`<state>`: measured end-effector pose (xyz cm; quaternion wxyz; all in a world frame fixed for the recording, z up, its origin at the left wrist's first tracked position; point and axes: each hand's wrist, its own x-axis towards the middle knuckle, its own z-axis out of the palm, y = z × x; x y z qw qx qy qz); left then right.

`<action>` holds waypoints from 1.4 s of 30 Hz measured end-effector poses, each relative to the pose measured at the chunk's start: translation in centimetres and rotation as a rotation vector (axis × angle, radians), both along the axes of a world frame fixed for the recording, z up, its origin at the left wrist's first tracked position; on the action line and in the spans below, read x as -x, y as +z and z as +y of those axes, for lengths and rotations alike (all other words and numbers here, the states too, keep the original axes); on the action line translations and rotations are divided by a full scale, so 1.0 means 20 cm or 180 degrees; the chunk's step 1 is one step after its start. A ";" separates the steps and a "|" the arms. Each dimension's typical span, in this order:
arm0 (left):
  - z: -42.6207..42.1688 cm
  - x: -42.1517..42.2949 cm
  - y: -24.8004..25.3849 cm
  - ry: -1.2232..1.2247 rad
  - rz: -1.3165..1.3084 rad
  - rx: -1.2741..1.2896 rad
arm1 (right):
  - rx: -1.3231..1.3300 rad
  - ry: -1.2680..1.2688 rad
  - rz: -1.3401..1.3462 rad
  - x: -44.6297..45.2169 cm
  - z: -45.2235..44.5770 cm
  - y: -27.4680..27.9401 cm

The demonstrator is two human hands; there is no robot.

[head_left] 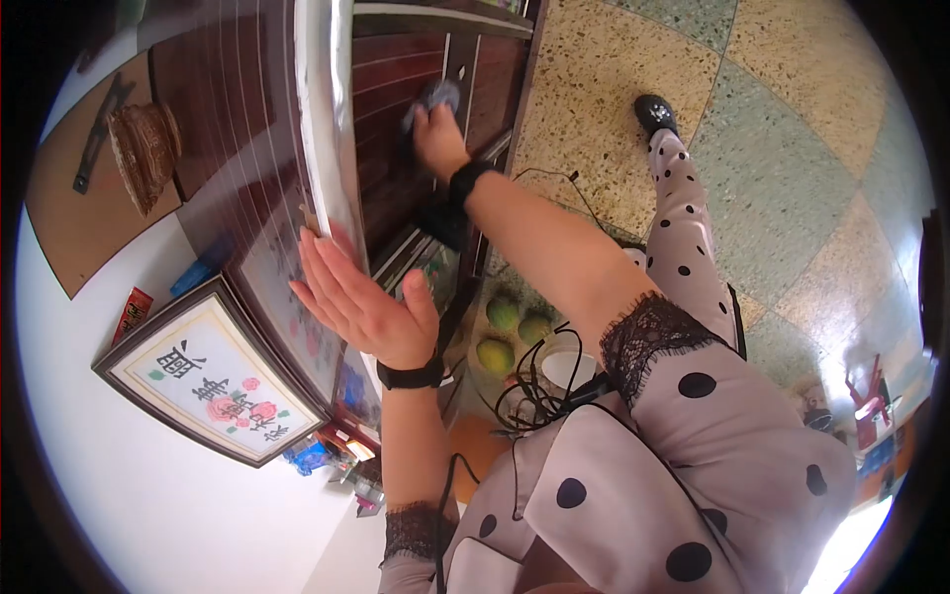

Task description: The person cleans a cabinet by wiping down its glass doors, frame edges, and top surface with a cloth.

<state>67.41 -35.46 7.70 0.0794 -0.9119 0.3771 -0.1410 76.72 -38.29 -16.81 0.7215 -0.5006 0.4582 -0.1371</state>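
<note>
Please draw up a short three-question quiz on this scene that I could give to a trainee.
1. Short answer: is the left hand open or clenched, and what is it at?
2. True or false: the right hand is empty.
3. Multiple choice: what does the framed picture show along with its dark characters?
A. Boats
B. Pink flowers
C. Horses

Key:
1. Open, with the fingers extended, at the silvery edge.
2. False; it grips a dark item, too blurred to identify.
3. B.
</note>
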 end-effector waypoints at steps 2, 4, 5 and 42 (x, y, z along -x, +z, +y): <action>0.01 0.00 0.01 -0.0020 0.0027 0.0007 | -0.0568 0.0804 0.0002 0.14 -0.01 0.14; 0.00 0.00 0.01 0.0006 -0.0021 -0.0081 | -0.0772 0.0966 -0.0268 0.26 -0.10 0.29; 0.00 0.00 0.00 -0.0022 -0.0019 -0.0068 | -0.0992 0.1172 -0.0546 0.29 -0.16 0.34; 0.19 0.18 0.09 0.0882 -0.0059 0.0804 | 0.1497 0.3840 0.2023 0.81 -1.51 -0.61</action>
